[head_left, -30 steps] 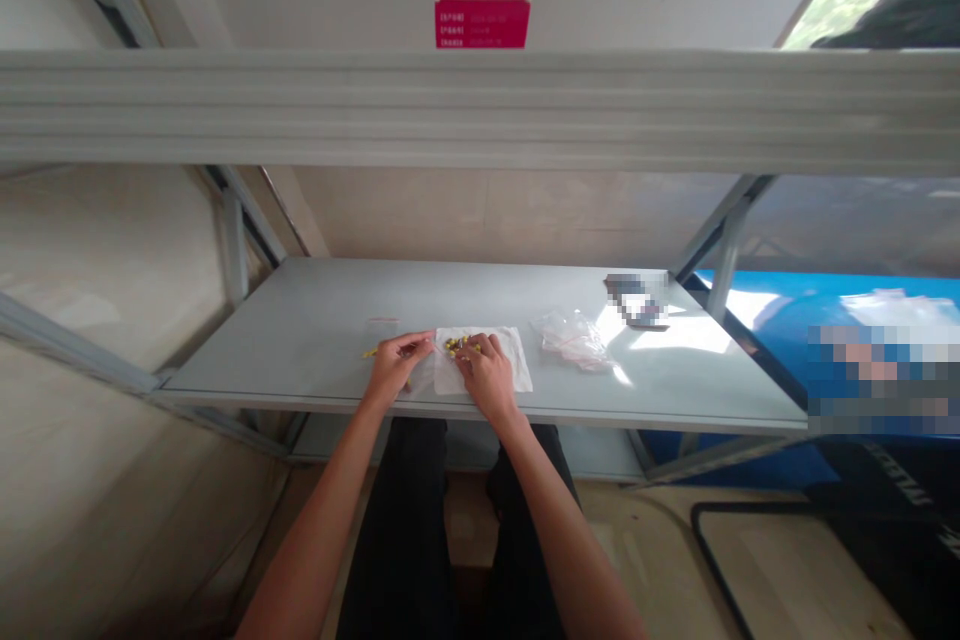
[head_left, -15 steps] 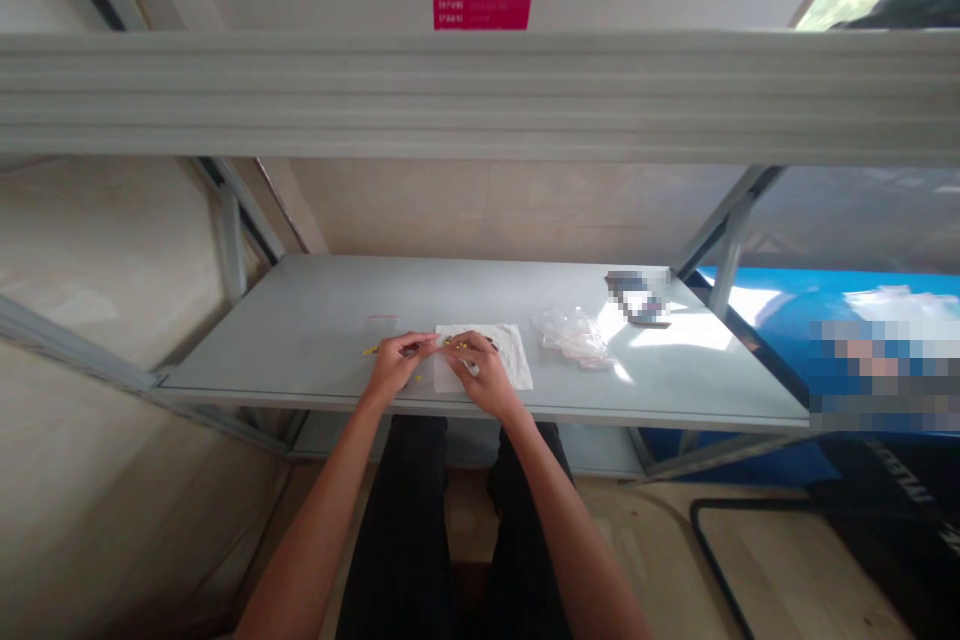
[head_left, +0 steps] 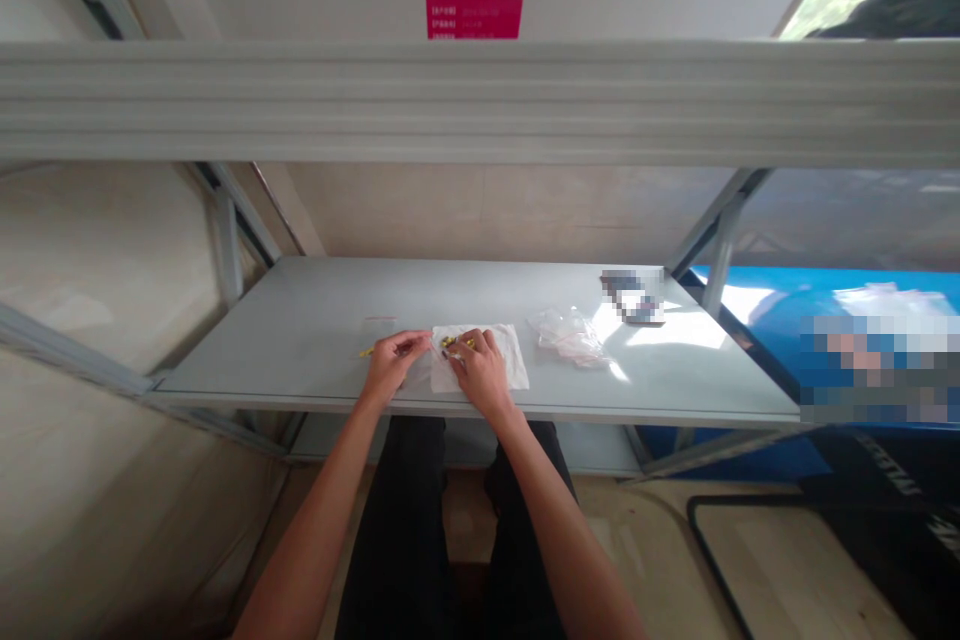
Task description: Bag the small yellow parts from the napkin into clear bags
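Observation:
My left hand [head_left: 391, 362] is closed in a pinch on a clear plastic bag [head_left: 417, 373], its edge faintly visible by the fingertips. My right hand [head_left: 484, 367] is over a white sheet [head_left: 514, 360], cloth or paper. Its fingers are bent down and drawn together among small shiny yellow pieces [head_left: 450, 341], whose exact kind is too small to tell. Left of my left hand lies a flat clear zip bag [head_left: 380, 325] with a red line along its top. A thin yellow item [head_left: 366, 352] shows beside it, partly hidden by the hand.
A loose heap of clear plastic bags [head_left: 570, 338] lies right of the sheet. Farther back on the grey tabletop [head_left: 300, 320] is a blurred-out object [head_left: 634, 297]. A thick shelf beam [head_left: 480, 105] crosses above the table. Slanted metal braces stand at both ends.
My right hand has moved from beside the left fingertips down onto the yellow pieces, uncovering more of them. My left hand stays nearly in place. The view has shifted slightly.

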The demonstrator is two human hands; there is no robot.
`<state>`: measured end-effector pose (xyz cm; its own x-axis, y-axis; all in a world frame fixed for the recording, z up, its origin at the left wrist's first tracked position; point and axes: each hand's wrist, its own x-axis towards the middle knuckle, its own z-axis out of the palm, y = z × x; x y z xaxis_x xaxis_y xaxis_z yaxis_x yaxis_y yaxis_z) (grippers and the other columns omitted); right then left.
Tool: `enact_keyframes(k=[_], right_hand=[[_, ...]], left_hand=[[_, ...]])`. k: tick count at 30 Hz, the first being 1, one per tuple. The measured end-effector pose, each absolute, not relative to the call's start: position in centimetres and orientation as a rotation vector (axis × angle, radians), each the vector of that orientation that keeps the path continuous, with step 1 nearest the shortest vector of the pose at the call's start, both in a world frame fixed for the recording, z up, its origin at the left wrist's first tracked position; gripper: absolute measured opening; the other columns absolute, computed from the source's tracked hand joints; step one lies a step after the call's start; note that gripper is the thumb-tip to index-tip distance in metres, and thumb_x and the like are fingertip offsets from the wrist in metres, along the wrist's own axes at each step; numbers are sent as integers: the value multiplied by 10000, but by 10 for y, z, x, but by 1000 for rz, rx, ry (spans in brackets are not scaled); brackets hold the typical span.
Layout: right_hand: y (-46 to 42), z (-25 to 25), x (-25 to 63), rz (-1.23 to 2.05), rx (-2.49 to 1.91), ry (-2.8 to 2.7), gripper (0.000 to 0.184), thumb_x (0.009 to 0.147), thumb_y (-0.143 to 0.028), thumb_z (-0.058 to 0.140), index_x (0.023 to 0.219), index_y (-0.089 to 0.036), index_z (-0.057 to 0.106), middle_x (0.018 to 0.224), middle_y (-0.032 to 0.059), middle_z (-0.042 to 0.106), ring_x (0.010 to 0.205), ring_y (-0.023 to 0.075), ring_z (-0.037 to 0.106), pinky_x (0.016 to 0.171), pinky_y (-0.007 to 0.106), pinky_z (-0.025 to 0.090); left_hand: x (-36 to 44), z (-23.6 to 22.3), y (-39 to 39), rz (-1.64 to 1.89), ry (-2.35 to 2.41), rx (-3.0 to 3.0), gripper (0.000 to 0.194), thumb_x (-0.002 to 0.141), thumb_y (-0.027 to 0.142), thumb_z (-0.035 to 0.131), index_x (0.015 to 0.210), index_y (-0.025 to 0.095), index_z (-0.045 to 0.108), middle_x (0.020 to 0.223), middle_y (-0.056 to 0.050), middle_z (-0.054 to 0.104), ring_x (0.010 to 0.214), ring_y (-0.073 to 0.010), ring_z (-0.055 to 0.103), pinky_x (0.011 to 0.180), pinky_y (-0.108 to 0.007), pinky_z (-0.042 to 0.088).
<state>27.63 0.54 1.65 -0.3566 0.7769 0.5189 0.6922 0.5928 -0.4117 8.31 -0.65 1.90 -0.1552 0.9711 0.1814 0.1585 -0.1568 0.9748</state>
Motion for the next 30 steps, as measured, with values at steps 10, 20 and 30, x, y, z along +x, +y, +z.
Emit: enact_keyframes(k=[10,20,30], right_hand=[[9,20,279,400,-980,-2002,157,985,-198,595,936,-213,743,1013,76,680,992,223,577,935,368,471],[4,25,279,631,-741,-2029,238,1020,-314,550,1034,-216,766,1099,87,713,1062,199,653,972,343,498],[3,24,284,788,-924,-1691,213,934,-332,600,1010,-194,743,973,68,766,657,139,591,598,258,458]], left_hand=[[84,18,-5,1334,1401,1509,392,808,498,757,1034,182,809,1027,-98,798,918,-246,714,840,-322,526],[83,20,-5,1350,1350,1481,412,780,502,780,1049,190,805,1024,-88,796,924,-248,716,846,-326,536],[83,19,-5,1353,1277,1418,339,725,484,829,853,174,782,860,-70,764,817,-210,683,780,-296,528]])
